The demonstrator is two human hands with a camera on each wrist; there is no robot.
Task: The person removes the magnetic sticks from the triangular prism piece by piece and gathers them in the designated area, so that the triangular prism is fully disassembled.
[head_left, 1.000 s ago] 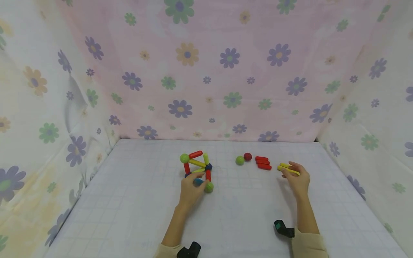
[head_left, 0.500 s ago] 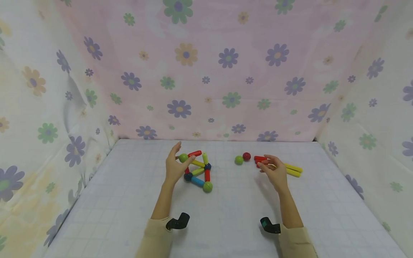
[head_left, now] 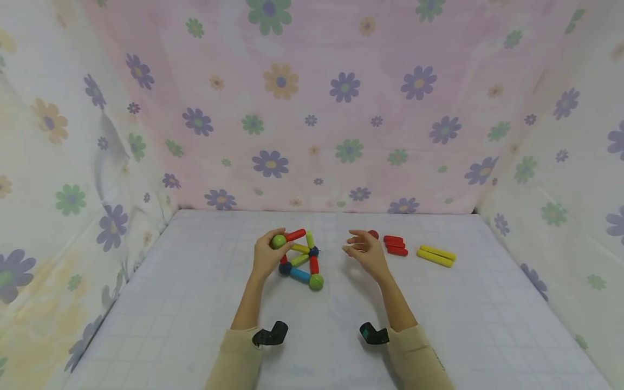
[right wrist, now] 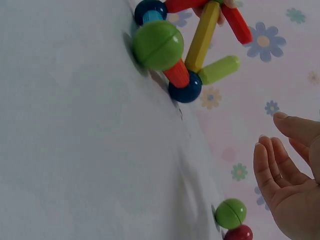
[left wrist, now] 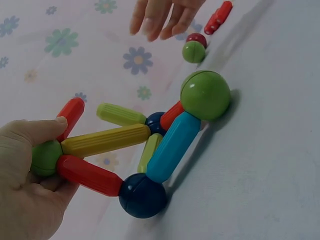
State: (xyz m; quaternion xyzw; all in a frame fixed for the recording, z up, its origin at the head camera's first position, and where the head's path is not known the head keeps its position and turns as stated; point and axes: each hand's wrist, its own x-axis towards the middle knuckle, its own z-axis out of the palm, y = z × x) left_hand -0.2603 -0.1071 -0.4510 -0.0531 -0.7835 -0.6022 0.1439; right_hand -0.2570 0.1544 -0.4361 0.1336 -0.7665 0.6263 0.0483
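Note:
My left hand [head_left: 266, 255] grips a green ball [left wrist: 44, 159] at the back-left corner of a joined ball-and-rod magnetic structure, thumb on one side and fingers round the other. Red rods [left wrist: 89, 176] and a long yellow rod [left wrist: 106, 140] branch from that ball. Lower down, a dark blue ball [left wrist: 142, 196], a blue rod [left wrist: 173, 147] and another green ball [left wrist: 205, 95] form the front edge, close over the table. My right hand [head_left: 369, 255] hovers right of the structure, fingers loosely bent with nothing between them, as the right wrist view shows.
A loose green ball [right wrist: 230, 213] and a red ball [head_left: 373, 234] lie beyond my right hand; the head view hides the green one. Further right are several short red rods [head_left: 396, 245] and two long yellow rods [head_left: 436, 256]. Flowered cloth [head_left: 317, 162] walls the table.
My left hand has left the blue rod at the front and now grips the back-left green ball. My right hand has moved left, from the yellow rods past the red ones, leaving them lying there.

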